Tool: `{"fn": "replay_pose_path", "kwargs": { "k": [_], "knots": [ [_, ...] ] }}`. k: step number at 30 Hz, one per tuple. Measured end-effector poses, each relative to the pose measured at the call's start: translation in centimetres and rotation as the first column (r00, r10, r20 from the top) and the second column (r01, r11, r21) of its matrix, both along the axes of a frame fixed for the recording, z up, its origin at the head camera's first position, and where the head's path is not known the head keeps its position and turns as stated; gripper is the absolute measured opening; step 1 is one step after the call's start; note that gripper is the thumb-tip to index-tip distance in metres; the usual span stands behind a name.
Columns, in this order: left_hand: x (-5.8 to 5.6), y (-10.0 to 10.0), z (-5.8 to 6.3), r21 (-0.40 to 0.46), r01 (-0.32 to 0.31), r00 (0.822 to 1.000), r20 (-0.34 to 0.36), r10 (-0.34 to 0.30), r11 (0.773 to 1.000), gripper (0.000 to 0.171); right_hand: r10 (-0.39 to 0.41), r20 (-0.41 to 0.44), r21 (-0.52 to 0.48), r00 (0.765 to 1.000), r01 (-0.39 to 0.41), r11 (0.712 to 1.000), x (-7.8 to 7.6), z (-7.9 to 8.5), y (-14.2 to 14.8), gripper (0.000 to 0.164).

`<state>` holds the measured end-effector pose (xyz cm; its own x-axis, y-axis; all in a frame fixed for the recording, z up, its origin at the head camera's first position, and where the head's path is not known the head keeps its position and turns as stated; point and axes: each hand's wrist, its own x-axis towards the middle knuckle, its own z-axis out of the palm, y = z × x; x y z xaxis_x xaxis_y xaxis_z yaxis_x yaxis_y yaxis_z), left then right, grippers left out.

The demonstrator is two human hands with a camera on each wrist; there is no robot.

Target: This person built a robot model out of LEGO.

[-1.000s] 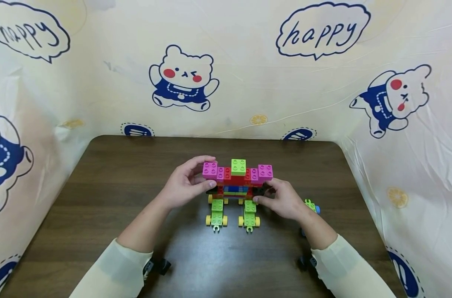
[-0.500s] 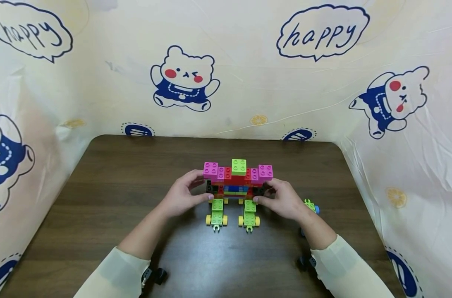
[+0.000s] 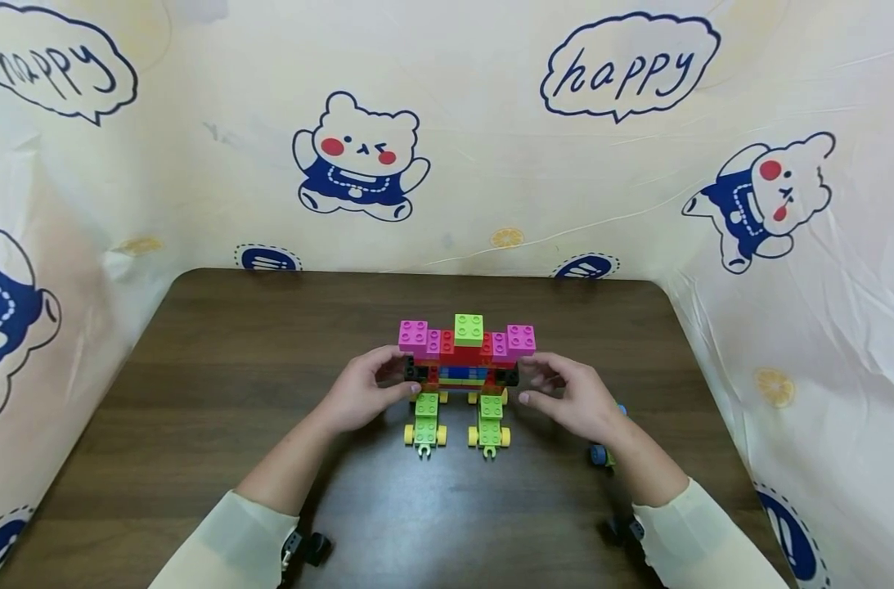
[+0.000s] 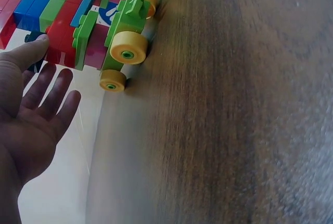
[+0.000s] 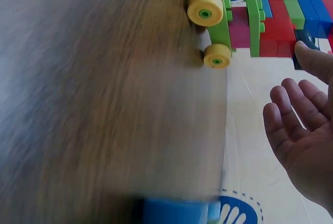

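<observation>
A toy-brick build (image 3: 464,356) stands upright on the table, with red, blue and green layers, pink blocks at both ends and a lime block on top. It rests on two green wheeled bases (image 3: 426,409) with yellow wheels (image 4: 128,48). At its left side, my left hand (image 3: 366,388) pinches the black brick (image 3: 411,370) between thumb and index finger, the other fingers spread loose. Beside the right end is my right hand (image 3: 575,397), its fingers relaxed and holding nothing. In the right wrist view its thumb overlaps the black brick (image 5: 304,39) on that side.
A small piece with blue wheels (image 3: 599,455) lies on the brown table (image 3: 233,393), partly behind the right forearm. A pale printed cloth (image 3: 483,164) hangs behind and around the table. Each wrist carries a small black camera (image 3: 316,548).
My left hand has slid down from the pink block to the black brick. The right hand has let go of the build's right side and drawn back to the right. The build stays put.
</observation>
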<state>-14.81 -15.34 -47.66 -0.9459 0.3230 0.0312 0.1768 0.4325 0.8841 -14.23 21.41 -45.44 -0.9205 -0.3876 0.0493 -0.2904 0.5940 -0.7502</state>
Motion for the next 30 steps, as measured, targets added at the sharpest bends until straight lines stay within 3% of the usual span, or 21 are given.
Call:
{"fn": "replay_pose_path", "kwargs": {
  "k": [10,16,20,25,30],
  "knots": [
    [0.1,0.2,0.2,0.027,-0.001,1.0,0.013,0.001,1.0,0.037,-0.117,-0.076,0.101,0.99,0.125,0.987,2.3,0.0,3.3,0.047],
    [0.2,0.2,0.1,0.01,0.002,1.0,0.012,-0.002,1.0,0.036,-0.221,-0.161,0.22,0.962,0.253,0.942,3.8,-0.8,5.0,0.046],
    [0.2,0.2,0.0,0.017,0.004,1.0,0.003,-0.004,1.0,0.035,-0.278,-0.163,0.275,0.946,0.315,0.909,4.2,-1.2,6.0,0.05],
    [0.1,0.1,0.0,0.008,0.002,1.0,-0.002,-0.002,1.0,0.036,-0.319,-0.135,0.336,0.938,0.346,0.876,4.6,-1.8,7.0,0.06],
    [0.0,0.1,0.1,0.002,-0.001,1.0,-0.006,0.001,1.0,0.036,-0.328,-0.137,0.358,0.935,0.355,0.864,4.9,-2.5,7.5,0.063]
  ]
}}
